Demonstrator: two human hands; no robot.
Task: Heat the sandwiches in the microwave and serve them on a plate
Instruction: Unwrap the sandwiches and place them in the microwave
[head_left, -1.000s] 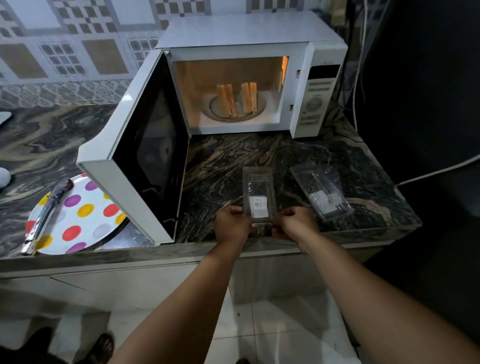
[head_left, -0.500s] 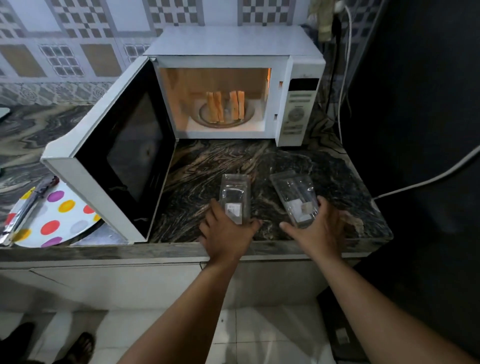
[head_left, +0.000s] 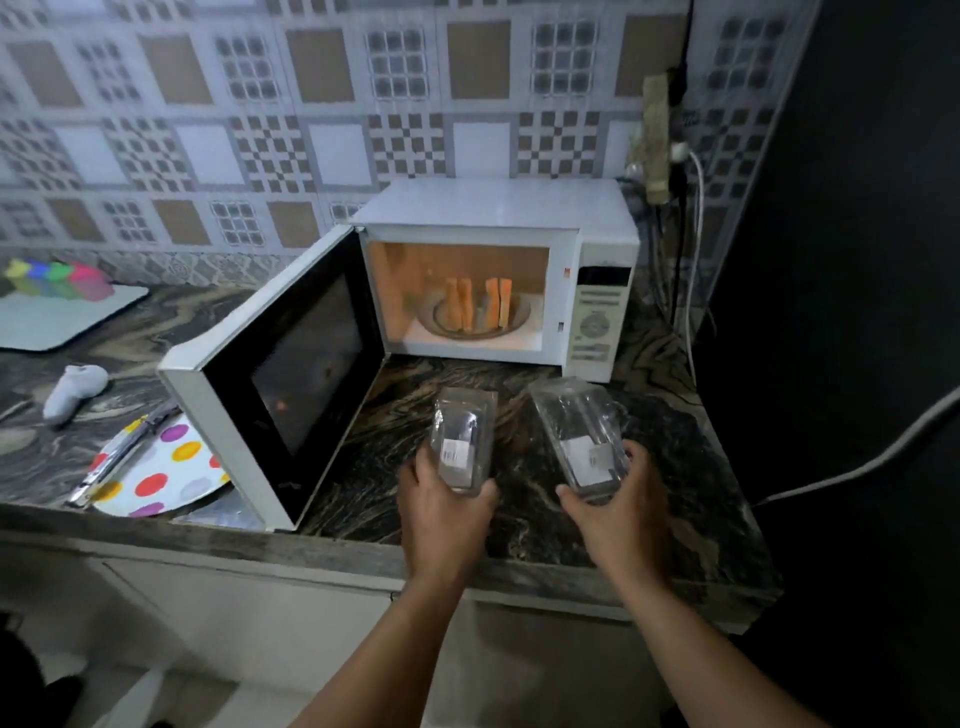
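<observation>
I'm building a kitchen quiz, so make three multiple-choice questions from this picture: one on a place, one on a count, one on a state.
1. Where are the orange toasted sandwiches?
A in the white microwave
B on the plate
C in hand

2. How many clear plastic sandwich boxes are held?
A one
B two
C three

3. The microwave door is:
A shut
B open
C missing

Answers:
1 A, the orange toasted sandwiches stand upright inside the white microwave.
2 B, left hand and right hand each hold one clear plastic sandwich box.
3 B, the microwave door is swung wide.
</observation>
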